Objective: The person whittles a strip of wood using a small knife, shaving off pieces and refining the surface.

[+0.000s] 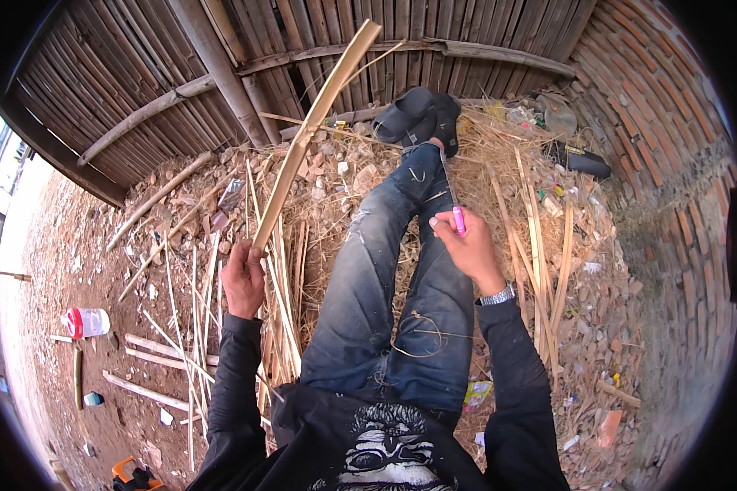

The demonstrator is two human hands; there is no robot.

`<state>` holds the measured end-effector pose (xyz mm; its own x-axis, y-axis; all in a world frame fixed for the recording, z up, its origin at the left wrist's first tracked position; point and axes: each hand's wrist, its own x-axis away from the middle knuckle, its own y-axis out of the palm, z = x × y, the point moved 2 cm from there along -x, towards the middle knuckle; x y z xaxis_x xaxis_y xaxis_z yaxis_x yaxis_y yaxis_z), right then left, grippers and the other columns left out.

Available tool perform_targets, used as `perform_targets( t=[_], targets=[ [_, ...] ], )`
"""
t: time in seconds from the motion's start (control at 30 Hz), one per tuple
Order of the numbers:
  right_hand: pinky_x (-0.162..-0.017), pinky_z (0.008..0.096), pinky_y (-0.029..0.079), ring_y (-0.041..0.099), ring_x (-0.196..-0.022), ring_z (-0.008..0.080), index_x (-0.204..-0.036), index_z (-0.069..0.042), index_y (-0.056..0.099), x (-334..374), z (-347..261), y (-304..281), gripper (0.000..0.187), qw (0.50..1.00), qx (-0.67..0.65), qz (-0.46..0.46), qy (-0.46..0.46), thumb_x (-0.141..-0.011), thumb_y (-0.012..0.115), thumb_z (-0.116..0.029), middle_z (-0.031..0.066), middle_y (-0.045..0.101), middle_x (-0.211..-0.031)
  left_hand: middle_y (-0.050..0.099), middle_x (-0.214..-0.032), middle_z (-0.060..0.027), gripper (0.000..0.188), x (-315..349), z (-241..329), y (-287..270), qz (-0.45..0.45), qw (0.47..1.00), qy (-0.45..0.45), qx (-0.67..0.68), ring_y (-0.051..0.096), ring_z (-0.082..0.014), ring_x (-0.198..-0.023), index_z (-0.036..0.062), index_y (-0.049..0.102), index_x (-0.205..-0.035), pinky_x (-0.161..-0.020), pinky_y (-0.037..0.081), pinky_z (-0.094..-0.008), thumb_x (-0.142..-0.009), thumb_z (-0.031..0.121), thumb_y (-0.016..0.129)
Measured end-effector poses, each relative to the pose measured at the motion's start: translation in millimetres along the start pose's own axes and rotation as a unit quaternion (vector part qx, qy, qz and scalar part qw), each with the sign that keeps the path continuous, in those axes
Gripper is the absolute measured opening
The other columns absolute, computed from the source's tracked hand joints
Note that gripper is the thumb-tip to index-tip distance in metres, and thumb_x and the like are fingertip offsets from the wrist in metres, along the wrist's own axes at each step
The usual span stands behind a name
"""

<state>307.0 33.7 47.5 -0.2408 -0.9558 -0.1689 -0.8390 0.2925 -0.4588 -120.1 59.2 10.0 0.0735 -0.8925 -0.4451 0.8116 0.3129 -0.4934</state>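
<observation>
My left hand [242, 280] is closed round the lower end of a long split bamboo strip [309, 131], which slants up and to the right toward the far wall. A thinner sliver peels away near its upper end. In my right hand [471, 250] is a knife with a pink handle [458, 219]; its narrow blade points away from me, over my lower legs. The knife and the bamboo strip are apart. A thin curled shaving [420, 335] lies on my jeans [360, 270], between my two arms.
Split bamboo strips [282, 311] lie left of my legs, and more strips [540, 262] lie on the right. A bamboo wall [319, 57] stands ahead, a brick wall [680, 196] to the right. A clear container with a red lid [86, 322] sits far left on rubble-strewn ground.
</observation>
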Motion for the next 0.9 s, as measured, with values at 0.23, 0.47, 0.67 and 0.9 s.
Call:
perform_targets(
  t=[0.23, 0.47, 0.67, 0.9],
  targets=[
    [-0.069, 0.0264, 0.055, 0.069, -0.074, 0.0107, -0.104, 0.004, 0.073, 1.8, -22.0, 1.7, 0.038, 0.989, -0.144, 0.029, 0.010, -0.092, 0.085, -0.030, 0.0071, 0.075, -0.084, 0.073, -0.076, -0.0097, 0.016, 39.4, 22.4, 42.2, -0.127, 0.991, -0.007, 0.044, 0.065, -0.0168, -0.057, 0.0014, 0.065, -0.112, -0.056, 0.049, -0.0317, -0.107, 0.017, 0.063],
    [-0.072, 0.0228, 0.055, 0.070, -0.081, 0.0082, -0.105, 0.003, 0.071, -1.1, -34.9, 10.2, 0.029, 0.954, -0.295, 0.048, 0.000, -0.093, 0.086, -0.018, 0.0079, 0.077, -0.093, 0.071, -0.078, -0.0163, 0.017, 54.1, 50.0, 46.7, -0.205, 0.979, -0.002, 0.023, 0.069, -0.0277, -0.063, 0.0010, 0.067, -0.116, -0.061, 0.052, -0.0361, -0.104, 0.014, 0.066],
    [-0.069, 0.0269, 0.062, 0.070, -0.074, 0.0079, -0.076, -0.014, 0.040, -5.7, -35.8, 18.1, 0.047, 0.931, -0.354, 0.088, 0.009, -0.093, 0.083, -0.006, 0.0029, 0.069, -0.080, 0.070, -0.106, -0.0183, 0.025, 68.6, 77.0, 38.3, -0.168, 0.983, 0.077, -0.001, 0.070, -0.0339, -0.096, 0.0028, 0.070, -0.119, -0.083, 0.057, -0.0424, -0.096, 0.012, 0.074],
    [-0.058, 0.0305, 0.063, 0.071, -0.068, 0.0124, -0.076, -0.015, 0.038, -17.6, -29.7, 21.3, 0.051, 0.922, -0.359, 0.138, 0.051, -0.088, 0.086, -0.002, 0.0059, 0.069, -0.078, 0.067, -0.114, -0.0136, 0.018, 102.8, 82.1, -13.2, -0.330, 0.925, 0.190, -0.009, 0.064, -0.0353, -0.109, 0.0081, 0.079, -0.098, -0.097, 0.052, -0.0467, -0.085, 0.022, 0.080]
  ],
)
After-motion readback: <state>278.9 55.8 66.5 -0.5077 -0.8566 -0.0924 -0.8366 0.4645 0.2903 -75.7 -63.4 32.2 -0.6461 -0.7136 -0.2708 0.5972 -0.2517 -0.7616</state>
